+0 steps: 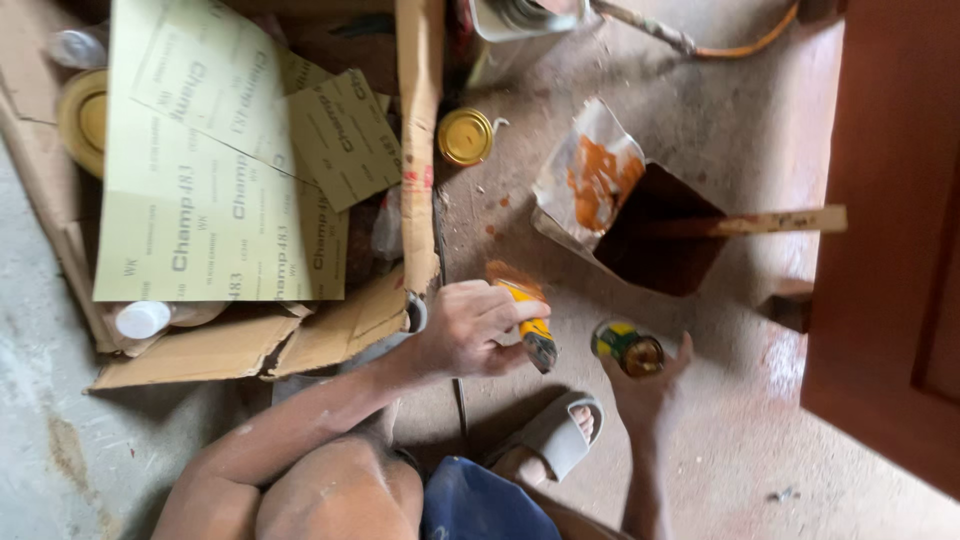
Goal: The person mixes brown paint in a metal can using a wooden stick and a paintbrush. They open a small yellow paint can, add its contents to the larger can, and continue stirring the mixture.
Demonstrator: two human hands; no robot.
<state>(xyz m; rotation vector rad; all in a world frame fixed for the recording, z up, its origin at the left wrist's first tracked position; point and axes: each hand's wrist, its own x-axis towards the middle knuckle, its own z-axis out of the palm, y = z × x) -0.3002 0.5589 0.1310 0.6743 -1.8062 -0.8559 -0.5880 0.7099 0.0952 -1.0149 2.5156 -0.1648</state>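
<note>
My left hand (468, 330) grips a yellow-handled tool (530, 322) with a dark tip pointing down and to the right. My right hand (648, 392) holds a small round tin (628, 346) from below, its top facing up. The tool's tip is a short gap to the left of the tin. Just beyond both hands, a cut-open metal can (600, 180) on the floor holds dark reddish-brown liquid (655, 240). A wooden stick (775, 221) rests in that liquid.
A cardboard box (330, 335) at left holds sandpaper sheets (215, 160), a white-capped bottle (143, 319) and a yellow lid (84, 118). A yellow-lidded tin (466, 136) stands on the dusty floor. A reddish-brown door (895, 250) fills the right. My sandalled foot (555, 435) is below the hands.
</note>
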